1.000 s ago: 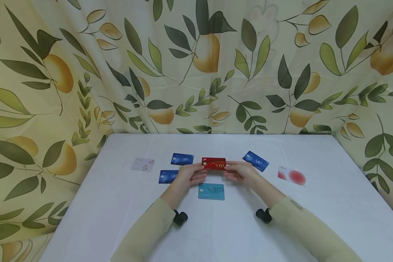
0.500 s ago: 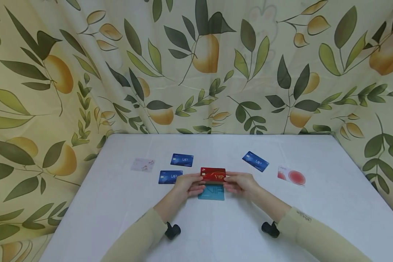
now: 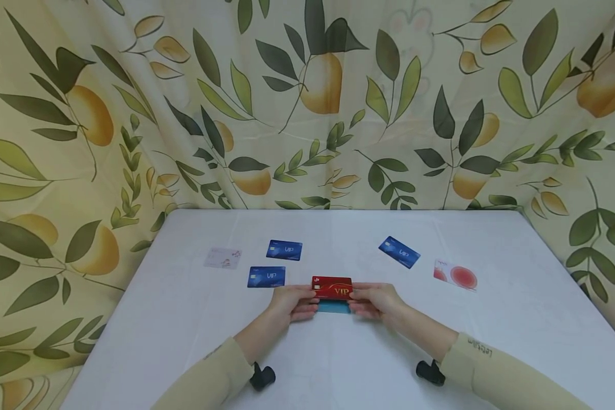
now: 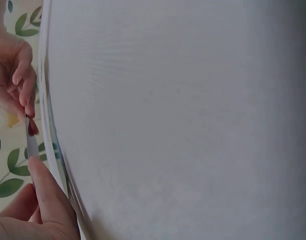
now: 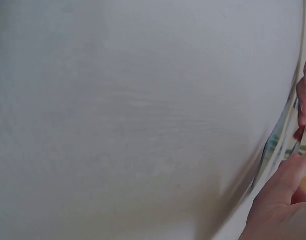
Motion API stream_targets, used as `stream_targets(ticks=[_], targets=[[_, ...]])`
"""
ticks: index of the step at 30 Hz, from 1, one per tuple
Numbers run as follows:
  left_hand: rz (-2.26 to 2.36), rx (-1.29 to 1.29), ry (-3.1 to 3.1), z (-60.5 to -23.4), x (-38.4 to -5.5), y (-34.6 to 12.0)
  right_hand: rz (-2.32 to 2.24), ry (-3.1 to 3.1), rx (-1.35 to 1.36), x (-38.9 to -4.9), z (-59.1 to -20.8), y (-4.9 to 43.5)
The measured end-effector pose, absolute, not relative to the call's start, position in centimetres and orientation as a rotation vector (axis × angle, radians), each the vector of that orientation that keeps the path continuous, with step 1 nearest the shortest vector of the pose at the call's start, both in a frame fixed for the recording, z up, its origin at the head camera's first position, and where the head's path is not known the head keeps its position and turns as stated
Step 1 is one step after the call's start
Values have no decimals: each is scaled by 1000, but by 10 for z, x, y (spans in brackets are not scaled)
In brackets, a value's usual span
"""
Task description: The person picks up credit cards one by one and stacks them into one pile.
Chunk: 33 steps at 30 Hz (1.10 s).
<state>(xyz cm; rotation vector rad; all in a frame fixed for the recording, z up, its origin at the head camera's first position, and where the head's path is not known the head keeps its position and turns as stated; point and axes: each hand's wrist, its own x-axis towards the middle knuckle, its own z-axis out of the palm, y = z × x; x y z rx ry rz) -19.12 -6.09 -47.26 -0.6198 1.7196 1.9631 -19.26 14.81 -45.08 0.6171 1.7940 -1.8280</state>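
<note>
The left hand (image 3: 291, 302) and right hand (image 3: 380, 299) are pinching the red card (image 3: 332, 286) by opposite ends above the white table (image 3: 338, 361), where it is partly hiding the teal card (image 3: 334, 307), so light, equal pressure is probably serving best for holding it level.

- Left hand (image 4: 50, 207), at 8 o'clock: thumb and fingers pinch the near end of the card, the thumb pointing towards 11.
- Card (image 4: 31, 142), at 9 o'clock: seen nearly edge-on as a thin pale strip, held between the two hands.
- Right hand (image 4: 15, 72), at 10 o'clock: its fingers bend down to the card's far end, pinching it.
- Table (image 4: 167, 115): white, faintly creased, filling the view from centre out to 12, 3 and 6 o'clock, darkest towards 3.
- Curtain (image 4: 8, 187): green leaves on cream, behind the hands, from 8 to 10 o'clock.
</note>
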Motion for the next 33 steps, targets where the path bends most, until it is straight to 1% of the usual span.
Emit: stream_targets(ticks=[15,33], targets=[[1851,-602,1825,-475,-185,-66,-1738,1880,575,-181,-459,144],[1801,-530,1916,-469,-180,-65,-1722,1995,484,-177,-462,141]])
